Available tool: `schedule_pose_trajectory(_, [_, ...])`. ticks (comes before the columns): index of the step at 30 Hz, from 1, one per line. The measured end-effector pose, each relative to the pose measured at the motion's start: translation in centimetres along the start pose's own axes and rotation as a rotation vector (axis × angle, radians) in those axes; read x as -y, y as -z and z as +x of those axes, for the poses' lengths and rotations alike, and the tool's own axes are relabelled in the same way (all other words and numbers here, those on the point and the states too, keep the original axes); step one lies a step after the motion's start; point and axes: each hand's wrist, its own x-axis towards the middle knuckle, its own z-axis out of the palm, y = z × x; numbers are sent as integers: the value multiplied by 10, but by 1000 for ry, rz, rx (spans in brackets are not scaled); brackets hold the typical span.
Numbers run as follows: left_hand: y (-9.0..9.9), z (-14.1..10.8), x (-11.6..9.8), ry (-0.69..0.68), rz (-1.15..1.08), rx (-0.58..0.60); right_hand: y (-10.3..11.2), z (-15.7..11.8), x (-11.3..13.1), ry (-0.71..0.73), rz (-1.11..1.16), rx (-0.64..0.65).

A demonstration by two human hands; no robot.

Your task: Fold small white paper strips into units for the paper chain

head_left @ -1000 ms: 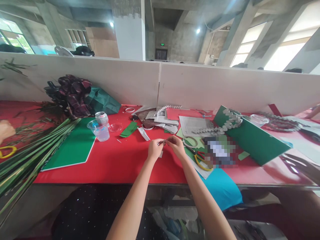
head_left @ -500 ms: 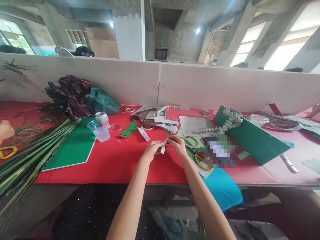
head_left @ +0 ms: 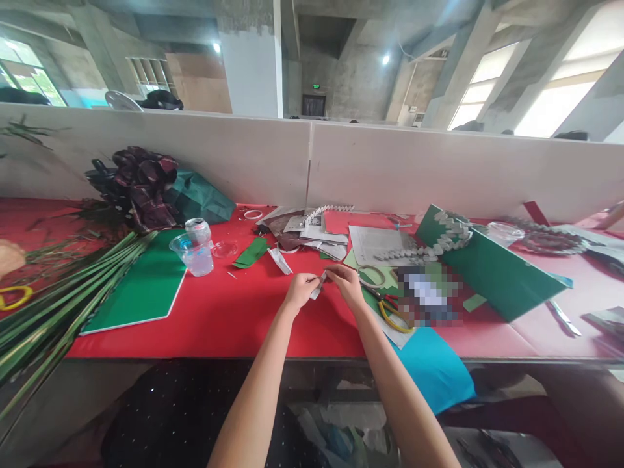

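Over the red tabletop [head_left: 224, 325], my left hand [head_left: 301, 292] and my right hand [head_left: 345, 284] pinch a small folded strip of grey-white paper [head_left: 316, 292] between them. Part of the strip is covered by my fingers. Just right of my right hand lie a roll of tape [head_left: 373, 277] and yellow-handled scissors [head_left: 396, 317] on green paper. A white folded packet [head_left: 279, 261] rests beyond my left hand. Folded-paper chains lie further off, one [head_left: 329, 210] on a paper pile and another [head_left: 446, 242] draped over a green board.
Left are long green leaves [head_left: 73, 299] on a green board [head_left: 146, 286], a plastic cup [head_left: 197, 260] and a can [head_left: 197, 229]. Another person's hand [head_left: 10, 257] is at the far left, near yellow-handled scissors [head_left: 17, 297]. Blue paper [head_left: 433, 370] overhangs the front edge. A knife [head_left: 564, 318] lies right.
The paper strip has tilted, and its lower end now points more to the left. My hands have barely moved. A greyish item at the far right edge looks different.
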Motion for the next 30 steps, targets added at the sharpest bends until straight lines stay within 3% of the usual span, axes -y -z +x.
schedule_pose_trajectory(6, [1,3,6,-19,51,-2,0,1,-8,4,-49,67])
schedule_pose_trajectory(15, [-2,0,3,-109,222,15,3,3,-11,-10,-84,58])
schedule_pose_trajectory(20, [-1,1,5,-37,150,-5,3,4,-13,-1,-91,44])
schedule_pose_trajectory(25, [1,1,8,11,-21,50,4,5,-14,71,-158,1])
schedule_pose_trajectory(30, [2,3,7,50,-27,37,3,5,-11,88,-204,-35])
